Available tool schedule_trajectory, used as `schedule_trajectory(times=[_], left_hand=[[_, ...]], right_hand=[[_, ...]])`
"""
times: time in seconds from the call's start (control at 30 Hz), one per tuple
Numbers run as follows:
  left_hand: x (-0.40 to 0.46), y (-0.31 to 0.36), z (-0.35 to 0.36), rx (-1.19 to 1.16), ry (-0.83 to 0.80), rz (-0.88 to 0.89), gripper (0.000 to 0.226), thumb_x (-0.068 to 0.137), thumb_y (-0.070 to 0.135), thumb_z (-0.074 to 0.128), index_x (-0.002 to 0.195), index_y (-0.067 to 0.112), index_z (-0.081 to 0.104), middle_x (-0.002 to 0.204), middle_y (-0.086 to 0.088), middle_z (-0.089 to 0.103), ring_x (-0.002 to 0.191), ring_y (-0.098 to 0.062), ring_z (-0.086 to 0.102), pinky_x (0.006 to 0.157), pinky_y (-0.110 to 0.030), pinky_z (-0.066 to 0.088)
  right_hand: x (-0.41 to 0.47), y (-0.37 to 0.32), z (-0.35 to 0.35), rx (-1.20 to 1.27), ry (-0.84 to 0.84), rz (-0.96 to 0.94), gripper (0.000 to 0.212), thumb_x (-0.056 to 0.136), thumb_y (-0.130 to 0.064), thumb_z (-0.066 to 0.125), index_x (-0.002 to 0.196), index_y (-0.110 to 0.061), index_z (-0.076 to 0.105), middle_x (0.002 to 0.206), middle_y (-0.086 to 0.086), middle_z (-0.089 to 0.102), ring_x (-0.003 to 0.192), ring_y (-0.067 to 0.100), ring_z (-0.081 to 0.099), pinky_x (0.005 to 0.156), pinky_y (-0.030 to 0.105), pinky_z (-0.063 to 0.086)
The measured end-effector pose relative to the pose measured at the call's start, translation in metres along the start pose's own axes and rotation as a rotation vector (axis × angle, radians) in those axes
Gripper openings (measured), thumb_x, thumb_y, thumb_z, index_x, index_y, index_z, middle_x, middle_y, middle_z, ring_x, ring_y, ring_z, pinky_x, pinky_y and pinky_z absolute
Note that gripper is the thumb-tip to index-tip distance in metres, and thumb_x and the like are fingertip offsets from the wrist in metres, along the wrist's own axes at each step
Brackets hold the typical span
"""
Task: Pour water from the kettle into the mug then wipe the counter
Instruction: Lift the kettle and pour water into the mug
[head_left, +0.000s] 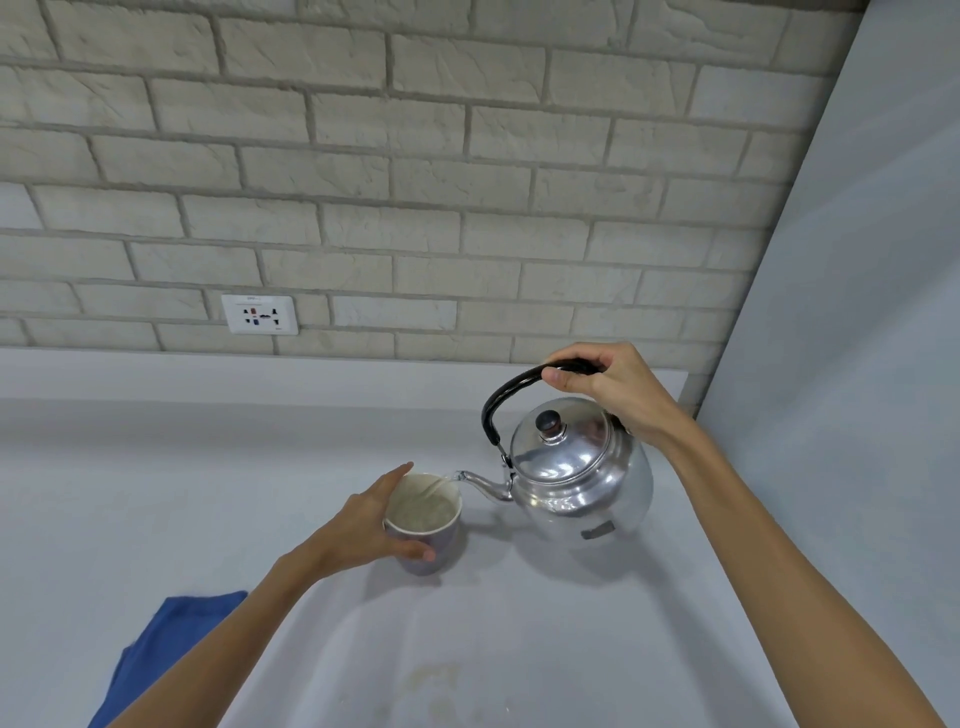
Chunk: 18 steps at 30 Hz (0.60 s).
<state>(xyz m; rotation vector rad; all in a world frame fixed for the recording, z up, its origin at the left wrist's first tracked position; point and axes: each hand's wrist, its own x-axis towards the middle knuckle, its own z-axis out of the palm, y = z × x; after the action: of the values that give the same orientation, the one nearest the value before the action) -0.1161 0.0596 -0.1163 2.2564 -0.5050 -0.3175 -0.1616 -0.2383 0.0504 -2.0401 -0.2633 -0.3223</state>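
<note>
Water runs in a thin stream from the kettle's spout into the mug, which stands on the counter a little left of centre. Cream inside and pale greyish-lilac outside, the round mug holds water that looks cloudy and ruffled where the stream lands. At the far left, near the bottom edge, a blue cloth lies crumpled on the counter, partly under the person's left forearm. The left hand is wrapped around the mug's left side, thumb across the front wall and fingers curled round the back, clasping it in place. Just to the right, the kettle is tipped toward the mug with its curved spout over the mug's rim; whether its base touches the counter cannot be told. It is a rounded, polished metal pot with a domed lid and a dark knob, and its bright skin mirrors the room. The right hand is closed tight on the top of the arched black handle. Smooth, matte and pale grey, the counter has a faint yellowish stain near the bottom centre. Behind it rises a wall of rough, whitish bricks with grey joints, carrying a white socket plate low on the left. A plain, smooth grey panel closes the right side.
</note>
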Motion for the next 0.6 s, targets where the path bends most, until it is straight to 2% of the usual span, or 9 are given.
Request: schedule_trajectory(times=[0.17, 0.2, 0.27, 0.3, 0.37, 0.43, 0.53, 0.6], left_hand=[[0.000, 0.005, -0.002, -0.036, 0.006, 0.007, 0.127, 0.040, 0.067, 0.082, 0.141, 0.048, 0.010, 0.143, 0.016, 0.037, 0.133, -0.022, 0.031, 0.110, -0.045, 0.034], [0.000, 0.007, -0.003, -0.053, 0.017, 0.010, 0.124, 0.041, 0.067, 0.082, 0.141, 0.050, 0.010, 0.143, 0.019, 0.034, 0.133, -0.021, 0.028, 0.106, -0.047, 0.039], [0.003, 0.017, -0.008, -0.122, 0.041, 0.036, 0.112, 0.048, 0.063, 0.081, 0.137, 0.056, 0.014, 0.142, 0.028, 0.029, 0.130, -0.017, 0.024, 0.088, -0.043, 0.054], [0.004, 0.024, -0.012, -0.135, 0.060, 0.059, 0.104, 0.051, 0.064, 0.077, 0.135, 0.059, 0.015, 0.141, 0.031, 0.027, 0.130, -0.016, 0.022, 0.084, -0.040, 0.054], [0.008, 0.039, -0.018, -0.105, 0.124, 0.132, 0.094, 0.055, 0.073, 0.067, 0.133, 0.059, 0.017, 0.142, 0.031, 0.028, 0.134, -0.016, 0.023, 0.098, -0.041, 0.039], [0.013, 0.058, -0.024, -0.119, 0.181, 0.236, 0.083, 0.066, 0.072, 0.060, 0.137, 0.049, 0.024, 0.146, 0.022, 0.033, 0.136, -0.012, 0.027, 0.111, -0.043, 0.029], [0.028, 0.089, -0.030, -0.190, 0.199, 0.363, 0.070, 0.079, 0.060, 0.055, 0.140, 0.034, 0.032, 0.145, 0.014, 0.040, 0.132, 0.001, 0.036, 0.112, -0.034, 0.030], [0.039, 0.107, -0.031, -0.235, 0.180, 0.404, 0.066, 0.081, 0.058, 0.051, 0.140, 0.032, 0.034, 0.143, 0.016, 0.043, 0.128, 0.007, 0.039, 0.108, -0.023, 0.033]], right_hand=[[-0.004, 0.012, -0.002, 0.114, 0.041, 0.009, 0.009, 0.081, -0.021, 0.074, 0.090, -0.020, 0.075, 0.070, -0.019, 0.070, 0.069, -0.006, 0.062, 0.064, 0.006, 0.044], [-0.004, 0.013, -0.002, 0.145, 0.053, 0.011, 0.010, 0.081, -0.020, 0.074, 0.090, -0.018, 0.075, 0.066, -0.021, 0.068, 0.064, -0.007, 0.060, 0.061, 0.005, 0.043], [-0.003, 0.016, -0.005, 0.215, 0.087, 0.020, 0.012, 0.079, -0.022, 0.075, 0.090, -0.016, 0.075, 0.062, -0.021, 0.064, 0.056, -0.006, 0.054, 0.057, 0.005, 0.040], [-0.002, 0.018, -0.005, 0.243, 0.099, 0.028, 0.016, 0.076, -0.026, 0.076, 0.089, -0.017, 0.075, 0.060, -0.020, 0.062, 0.053, -0.005, 0.050, 0.055, 0.006, 0.040], [-0.001, 0.021, -0.006, 0.275, 0.121, 0.040, 0.023, 0.071, -0.035, 0.075, 0.088, -0.020, 0.075, 0.058, -0.019, 0.059, 0.052, -0.002, 0.044, 0.055, 0.010, 0.039], [0.000, 0.024, -0.006, 0.290, 0.144, 0.037, 0.026, 0.070, -0.039, 0.074, 0.089, -0.022, 0.075, 0.059, -0.019, 0.058, 0.055, 0.000, 0.044, 0.059, 0.011, 0.042], [0.006, 0.031, -0.002, 0.331, 0.189, 0.034, 0.023, 0.070, -0.039, 0.073, 0.088, -0.024, 0.075, 0.066, -0.017, 0.064, 0.063, 0.000, 0.055, 0.067, 0.012, 0.047], [0.012, 0.039, 0.002, 0.367, 0.216, 0.043, 0.016, 0.073, -0.035, 0.073, 0.086, -0.026, 0.076, 0.074, -0.013, 0.069, 0.072, 0.001, 0.061, 0.073, 0.016, 0.051]])
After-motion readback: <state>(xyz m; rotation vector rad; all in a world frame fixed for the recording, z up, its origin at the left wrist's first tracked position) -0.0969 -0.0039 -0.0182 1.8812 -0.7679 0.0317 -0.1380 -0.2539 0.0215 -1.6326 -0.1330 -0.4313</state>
